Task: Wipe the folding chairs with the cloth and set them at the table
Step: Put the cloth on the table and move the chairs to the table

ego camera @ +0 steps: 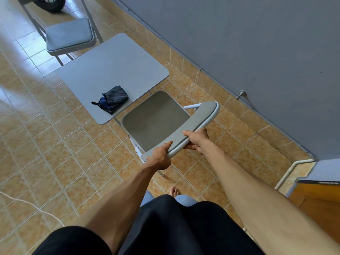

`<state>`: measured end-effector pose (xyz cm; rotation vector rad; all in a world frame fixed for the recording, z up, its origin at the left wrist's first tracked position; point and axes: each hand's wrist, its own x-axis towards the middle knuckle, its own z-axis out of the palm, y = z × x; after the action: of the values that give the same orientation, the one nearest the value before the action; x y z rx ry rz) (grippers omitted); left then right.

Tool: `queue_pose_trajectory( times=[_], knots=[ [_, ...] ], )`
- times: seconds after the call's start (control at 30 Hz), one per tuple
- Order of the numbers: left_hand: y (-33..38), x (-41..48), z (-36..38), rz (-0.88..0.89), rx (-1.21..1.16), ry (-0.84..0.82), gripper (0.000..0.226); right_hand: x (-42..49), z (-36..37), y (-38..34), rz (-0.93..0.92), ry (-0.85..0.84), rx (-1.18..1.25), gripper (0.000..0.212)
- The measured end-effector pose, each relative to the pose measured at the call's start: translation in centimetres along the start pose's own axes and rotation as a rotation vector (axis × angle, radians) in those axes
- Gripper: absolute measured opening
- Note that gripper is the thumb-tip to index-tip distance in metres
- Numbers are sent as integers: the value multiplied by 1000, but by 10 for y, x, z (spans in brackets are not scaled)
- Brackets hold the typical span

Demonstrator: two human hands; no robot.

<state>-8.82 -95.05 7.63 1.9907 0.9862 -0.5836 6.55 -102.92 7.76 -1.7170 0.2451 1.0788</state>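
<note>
Evidently both hands, left hand (160, 157) and right hand (196, 140), clamp the folding chair's backrest (195, 126) to steer its seat (156, 120) toward the table (110, 70) at eleven o'clock.

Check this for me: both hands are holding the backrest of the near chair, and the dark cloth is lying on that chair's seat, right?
Not quite. The head view shows the cloth lying on the table, not on the seat. The rest holds: the left hand and right hand both hold the backrest of the near chair.
</note>
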Motion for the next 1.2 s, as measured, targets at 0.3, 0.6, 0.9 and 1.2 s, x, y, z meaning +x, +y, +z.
queue_pose_trajectory(
  times=[0.3, 0.6, 0.9, 1.2],
  knots=[
    [-9, -3, -4, 56, 66, 28, 88, -1, 11, -3, 38, 72, -53, 53],
    [5, -7, -2, 53, -14, -22, 85, 3, -3, -12, 39, 78, -106, 45],
    [-1, -6, -2, 39, -4, 17, 87, 1, 3, -5, 37, 36, -25, 46],
    [-4, -6, -8, 45, 10, 22, 90, 4, 7, -3, 45, 47, -14, 52]
  ],
)
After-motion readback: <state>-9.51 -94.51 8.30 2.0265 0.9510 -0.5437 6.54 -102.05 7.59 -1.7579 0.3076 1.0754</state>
